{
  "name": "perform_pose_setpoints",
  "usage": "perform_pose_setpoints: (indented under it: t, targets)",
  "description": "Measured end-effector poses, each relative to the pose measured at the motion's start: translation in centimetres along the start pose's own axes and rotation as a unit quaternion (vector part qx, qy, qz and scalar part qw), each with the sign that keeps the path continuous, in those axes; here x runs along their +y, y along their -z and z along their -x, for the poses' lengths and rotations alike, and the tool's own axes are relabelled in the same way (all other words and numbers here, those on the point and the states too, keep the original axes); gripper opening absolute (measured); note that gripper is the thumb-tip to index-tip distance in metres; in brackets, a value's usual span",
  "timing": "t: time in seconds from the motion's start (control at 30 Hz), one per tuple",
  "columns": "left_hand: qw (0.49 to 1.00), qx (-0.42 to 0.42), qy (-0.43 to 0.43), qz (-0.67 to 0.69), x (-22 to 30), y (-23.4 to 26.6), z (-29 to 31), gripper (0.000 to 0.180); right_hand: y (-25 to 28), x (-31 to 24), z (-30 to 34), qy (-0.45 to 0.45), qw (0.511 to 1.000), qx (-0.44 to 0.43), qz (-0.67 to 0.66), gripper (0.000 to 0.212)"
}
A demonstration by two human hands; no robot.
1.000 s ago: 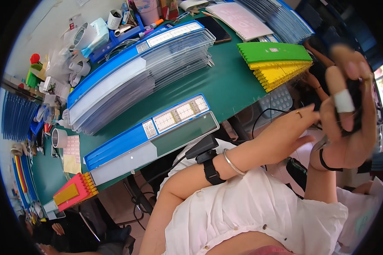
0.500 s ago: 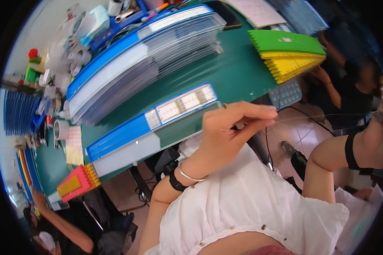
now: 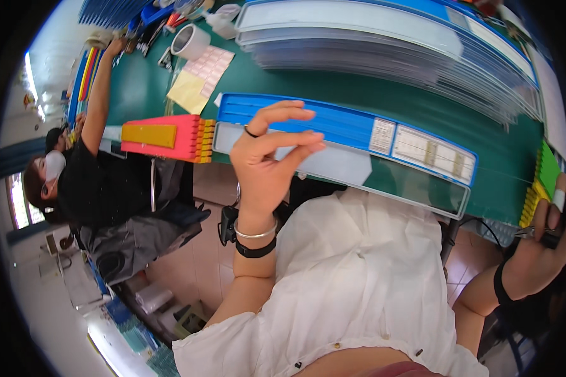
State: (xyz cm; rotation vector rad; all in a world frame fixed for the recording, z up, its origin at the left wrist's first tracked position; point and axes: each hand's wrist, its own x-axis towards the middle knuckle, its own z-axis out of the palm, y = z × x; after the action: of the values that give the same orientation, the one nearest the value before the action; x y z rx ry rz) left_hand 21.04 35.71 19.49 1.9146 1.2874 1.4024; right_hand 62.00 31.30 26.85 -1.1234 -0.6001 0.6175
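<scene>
My left hand is raised in front of a long, shallow blue plastic case, its thumb and forefinger pinched near together and the other fingers curled apart. Whatever the pinch holds is too fine to make out. White labels line the case's right part, and a clear lid lies along its near side at the table edge. Far to the right, my right hand is closed around a small tool with a metal tip and dark handle; its exact kind is hard to tell. A white wrap covers one finger.
A tall stack of clear cases fills the back of the green table. Toothed pink-and-yellow pieces jut over the edge at left; green ones lie at right. A tape roll stands behind. A masked co-worker sits left.
My view has swung left. My left hand has moved from the case's right end to its left part. The thin line stretched from it toward my right hand no longer shows.
</scene>
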Motion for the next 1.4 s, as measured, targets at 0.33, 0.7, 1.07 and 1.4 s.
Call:
perform_pose_setpoints:
  t: [0.33,0.7,1.07,1.4]
  targets:
    - [0.965,0.119,0.083,-0.219,-2.5,5.9,0.5,0.021,-7.1,4.9,4.3,-0.006,0.973,-0.217,0.076,0.041]
    - [0.894,0.219,0.124,-0.372,-5.1,5.9,-0.2,0.016,-13.9,6.7,7.8,0.028,0.919,-0.374,0.120,0.021]
    - [0.827,0.126,0.093,-0.540,-5.7,6.2,-1.4,0.013,-14.3,6.9,7.5,-0.016,0.836,-0.522,0.170,0.009]
    - [0.825,0.137,0.151,-0.527,-6.1,6.4,-1.6,0.012,-14.8,7.8,7.5,-0.063,0.837,-0.521,0.155,0.011]
